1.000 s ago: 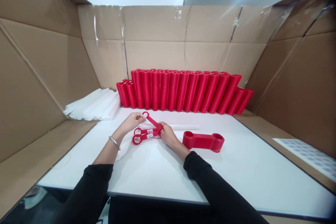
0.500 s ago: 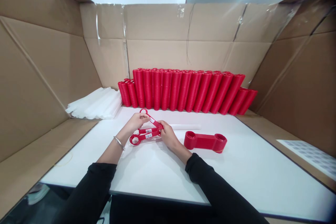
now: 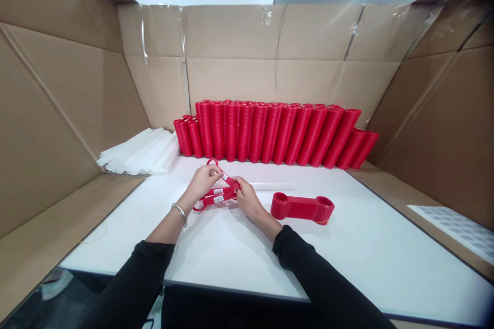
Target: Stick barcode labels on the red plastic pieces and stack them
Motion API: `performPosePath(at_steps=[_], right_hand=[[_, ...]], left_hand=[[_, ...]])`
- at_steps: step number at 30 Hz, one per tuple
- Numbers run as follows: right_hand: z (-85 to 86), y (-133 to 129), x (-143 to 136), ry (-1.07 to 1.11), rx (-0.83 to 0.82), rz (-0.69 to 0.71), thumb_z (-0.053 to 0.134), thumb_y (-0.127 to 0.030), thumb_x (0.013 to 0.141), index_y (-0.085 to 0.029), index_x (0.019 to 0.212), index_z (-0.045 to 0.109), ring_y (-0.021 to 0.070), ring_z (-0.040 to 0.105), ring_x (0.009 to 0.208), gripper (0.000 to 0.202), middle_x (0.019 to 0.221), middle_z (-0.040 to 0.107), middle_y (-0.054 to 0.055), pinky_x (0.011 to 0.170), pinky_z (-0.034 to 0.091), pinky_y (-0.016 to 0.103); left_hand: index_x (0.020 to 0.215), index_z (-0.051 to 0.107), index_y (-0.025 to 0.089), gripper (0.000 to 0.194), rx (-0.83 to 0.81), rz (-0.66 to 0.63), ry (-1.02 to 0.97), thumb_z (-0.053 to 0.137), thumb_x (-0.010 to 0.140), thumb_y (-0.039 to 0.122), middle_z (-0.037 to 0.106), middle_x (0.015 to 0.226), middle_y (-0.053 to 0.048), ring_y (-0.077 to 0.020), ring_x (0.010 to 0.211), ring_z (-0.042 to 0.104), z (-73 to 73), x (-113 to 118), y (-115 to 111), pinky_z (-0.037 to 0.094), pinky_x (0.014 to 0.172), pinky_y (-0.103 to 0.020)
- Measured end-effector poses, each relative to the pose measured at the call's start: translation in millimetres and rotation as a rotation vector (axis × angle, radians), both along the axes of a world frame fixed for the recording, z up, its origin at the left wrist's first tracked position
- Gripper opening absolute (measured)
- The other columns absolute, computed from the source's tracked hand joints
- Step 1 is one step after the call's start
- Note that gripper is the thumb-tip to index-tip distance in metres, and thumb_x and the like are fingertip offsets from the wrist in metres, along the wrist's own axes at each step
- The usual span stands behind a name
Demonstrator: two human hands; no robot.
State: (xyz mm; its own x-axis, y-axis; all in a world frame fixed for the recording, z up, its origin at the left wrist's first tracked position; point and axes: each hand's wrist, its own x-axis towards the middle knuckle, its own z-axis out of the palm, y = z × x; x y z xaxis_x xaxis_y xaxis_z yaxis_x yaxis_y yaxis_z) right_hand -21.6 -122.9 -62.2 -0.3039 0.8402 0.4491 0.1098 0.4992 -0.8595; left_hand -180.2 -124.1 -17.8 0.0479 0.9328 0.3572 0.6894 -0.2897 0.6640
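Note:
My right hand (image 3: 247, 197) is closed on the gathered ends of a few flat red plastic strips (image 3: 210, 199), each with a ring at its end and a white barcode label. The strips fan out to the left, above the white table. On the uppermost strip (image 3: 231, 181), which slants up to a ring, my left hand (image 3: 204, 180) pinches near the label; the fingertips partly hide it. My left forearm covers part of the lower rings. Right of my hands lies a stack of the same red strips (image 3: 303, 208), nested together, with a band at its right end.
Tall stacks of red strips (image 3: 266, 133) line the back of the table (image 3: 247, 257). White plastic sleeves (image 3: 141, 151) are piled at back left, and a pale sleeve (image 3: 274, 186) lies behind my right hand. Cardboard walls (image 3: 247, 36) enclose the sides and back. A printed sheet (image 3: 451, 229) lies at right.
My left hand and forearm have shifted slightly to the right, covering more of the lower rings. My right hand keeps its grip in nearly the same place.

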Motion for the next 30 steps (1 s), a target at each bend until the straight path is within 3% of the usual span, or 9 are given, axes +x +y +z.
performPosePath(at_steps=[4, 8, 13, 19, 21, 24, 26, 30], right_hand=[[1.6, -1.3, -0.3, 0.019, 0.002, 0.007, 0.032, -0.005, 0.063, -0.017, 0.093, 0.056, 0.0157, 0.054, 0.086, 0.04, 0.091, 0.059, 0.004, 0.08, 0.041, 0.031], [1.6, -1.6, -0.5, 0.022, 0.002, 0.017, 0.033, -0.005, 0.065, -0.017, 0.093, 0.056, 0.0159, 0.054, 0.086, 0.039, 0.091, 0.059, 0.004, 0.081, 0.042, 0.031], [1.0, -1.2, 0.6, -0.003, 0.023, 0.027, 0.032, -0.003, 0.064, -0.017, 0.093, 0.056, 0.016, 0.054, 0.084, 0.04, 0.09, 0.059, 0.004, 0.079, 0.042, 0.031], [-2.5, 3.1, 3.4, -0.026, 0.053, -0.002, 0.032, -0.002, 0.061, -0.017, 0.093, 0.056, 0.0165, 0.054, 0.085, 0.043, 0.09, 0.059, 0.004, 0.077, 0.042, 0.03], [-3.5, 4.6, 3.8, -0.012, 0.052, 0.0, 0.031, -0.002, 0.062, -0.018, 0.094, 0.056, 0.0166, 0.053, 0.087, 0.043, 0.092, 0.058, 0.004, 0.079, 0.042, 0.03], [-3.7, 6.2, 4.2, -0.007, 0.032, -0.003, 0.031, -0.002, 0.063, -0.017, 0.093, 0.056, 0.0167, 0.053, 0.088, 0.043, 0.093, 0.058, 0.004, 0.08, 0.042, 0.031], [-3.7, 7.1, 4.2, -0.021, 0.017, -0.008, 0.03, -0.002, 0.063, -0.017, 0.092, 0.056, 0.0166, 0.053, 0.085, 0.041, 0.09, 0.058, 0.004, 0.079, 0.042, 0.031], [-5.9, 10.0, 2.8, -0.043, 0.024, -0.001, 0.031, -0.002, 0.062, -0.017, 0.092, 0.057, 0.0162, 0.053, 0.084, 0.042, 0.088, 0.058, 0.003, 0.078, 0.042, 0.03]], left_hand=[[0.094, 0.054, 0.019, 0.028, 0.097, 0.148, 0.295, 0.048, 0.081, 0.043, 0.059, 0.079, -0.003, -0.0176, 0.071, 0.055, 1.5, 8.1, -9.9, 0.035, 0.06, -0.026], [0.116, 0.041, 0.02, 0.038, 0.152, 0.271, 0.296, 0.04, 0.086, 0.043, 0.057, 0.107, -0.009, -0.0216, 0.09, 0.056, -0.3, 3.4, -9.7, 0.039, 0.07, -0.028], [0.109, 0.043, 0.019, 0.03, 0.127, 0.276, 0.174, 0.029, 0.09, 0.037, 0.061, 0.094, -0.008, -0.0211, 0.084, 0.058, 0.0, -6.6, -2.9, 0.041, 0.07, -0.029], [0.105, 0.04, 0.018, 0.024, 0.072, 0.297, 0.129, 0.031, 0.083, 0.015, 0.06, 0.082, -0.006, -0.0192, 0.071, 0.058, 1.9, -9.9, -0.6, 0.039, 0.061, -0.028], [0.098, 0.044, 0.018, 0.022, 0.087, 0.297, 0.18, 0.036, 0.078, 0.012, 0.06, 0.086, -0.006, -0.0189, 0.075, 0.057, 3.7, -11.1, -1.0, 0.039, 0.064, -0.027], [0.079, 0.051, 0.019, 0.011, 0.029, 0.314, 0.325, 0.04, 0.078, 0.02, 0.061, 0.081, -0.007, -0.0202, 0.075, 0.057, 6.9, -14.4, -2.8, 0.038, 0.064, -0.028], [0.071, 0.054, 0.018, 0.021, -0.051, 0.322, 0.423, 0.04, 0.08, 0.029, 0.062, 0.076, -0.008, -0.0221, 0.074, 0.058, 7.6, -17.3, -4.7, 0.038, 0.063, -0.029], [0.086, 0.061, 0.019, 0.02, -0.136, 0.292, 0.567, 0.044, 0.078, 0.025, 0.064, 0.092, -0.01, -0.0242, 0.084, 0.058, 5.5, -22.1, -8.2, 0.038, 0.065, -0.029]])
